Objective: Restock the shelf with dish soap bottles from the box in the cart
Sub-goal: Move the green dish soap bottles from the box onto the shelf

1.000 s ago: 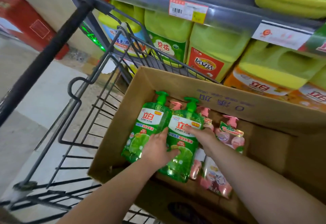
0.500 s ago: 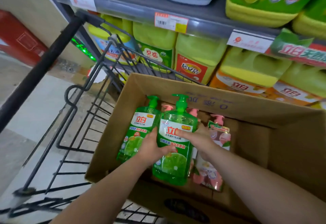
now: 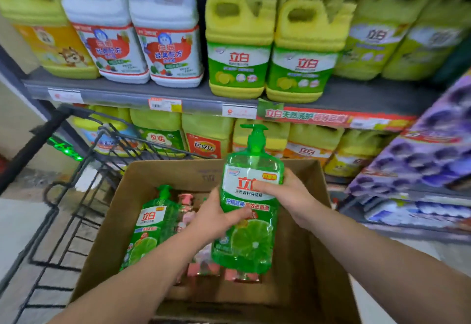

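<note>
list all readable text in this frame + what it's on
"立白": held green bottle, above smaller print I can't read for certain.
"立白": green bottle in the box.
"立白": two yellow-green jugs on the upper shelf.
"经典配方": two white jugs.
"立白天然洗护": shelf banner.
"立白": orange-label jug, lower shelf.
Price tags, box print: too blurred.

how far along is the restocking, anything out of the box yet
Early. Done: nothing from the box can be seen placed on the grey metal shelf. In hand: one green pump-top dish soap bottle is held upright above the brown cardboard box, left hand on its lower part, right hand by the label. Left: a second green pump bottle and several pink pump bottles lie in the box.
</note>
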